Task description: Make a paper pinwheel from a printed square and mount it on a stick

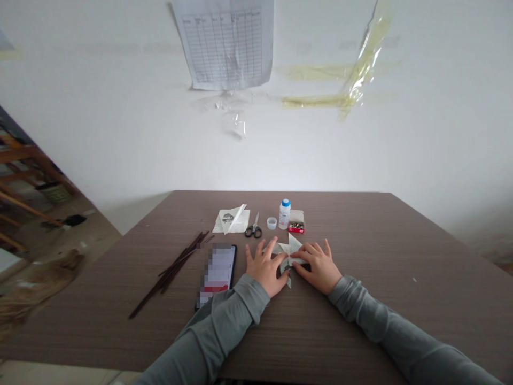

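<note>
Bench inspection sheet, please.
Surface: brown wood-grain table.
Job's things: folded paper piece, on the table between the hands.
Grips: left hand and right hand both on the paper.
Clutter: phone, dark thin sticks, scissors, blue-capped white bottle, clear cap, red box, paper sheet.
Cables: nothing seen.
Surroundings: white wall, taped-up chart, wooden frames.
</note>
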Motion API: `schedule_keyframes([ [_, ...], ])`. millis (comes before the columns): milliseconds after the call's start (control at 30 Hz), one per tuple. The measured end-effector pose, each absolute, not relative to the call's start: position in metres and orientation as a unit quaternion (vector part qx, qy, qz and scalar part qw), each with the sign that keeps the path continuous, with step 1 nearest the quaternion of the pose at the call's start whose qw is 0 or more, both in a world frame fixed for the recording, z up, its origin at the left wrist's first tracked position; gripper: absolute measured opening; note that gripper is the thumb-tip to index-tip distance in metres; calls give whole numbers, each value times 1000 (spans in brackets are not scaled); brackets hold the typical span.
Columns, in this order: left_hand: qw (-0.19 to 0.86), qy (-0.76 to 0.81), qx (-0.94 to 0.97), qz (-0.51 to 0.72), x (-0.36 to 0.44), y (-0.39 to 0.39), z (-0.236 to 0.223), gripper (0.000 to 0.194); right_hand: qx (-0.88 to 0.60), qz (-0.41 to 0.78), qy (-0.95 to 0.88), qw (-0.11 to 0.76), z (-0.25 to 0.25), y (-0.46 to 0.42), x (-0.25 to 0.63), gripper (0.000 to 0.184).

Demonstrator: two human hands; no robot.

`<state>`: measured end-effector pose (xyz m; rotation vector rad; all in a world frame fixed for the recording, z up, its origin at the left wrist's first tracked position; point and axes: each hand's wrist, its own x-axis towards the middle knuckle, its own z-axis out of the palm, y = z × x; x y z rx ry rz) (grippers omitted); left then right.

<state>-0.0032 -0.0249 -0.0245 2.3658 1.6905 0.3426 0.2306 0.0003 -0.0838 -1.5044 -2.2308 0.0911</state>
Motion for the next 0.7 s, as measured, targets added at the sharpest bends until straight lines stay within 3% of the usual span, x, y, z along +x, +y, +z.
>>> schedule_keyframes([
  [333,123,581,795,120,-2,-24,-17,47,-510,41,-825,238,-87,4,241,36],
  [700,129,586,792,116,-1,-24,-14,59,-521,28,-825,215,-88,4,236,35],
])
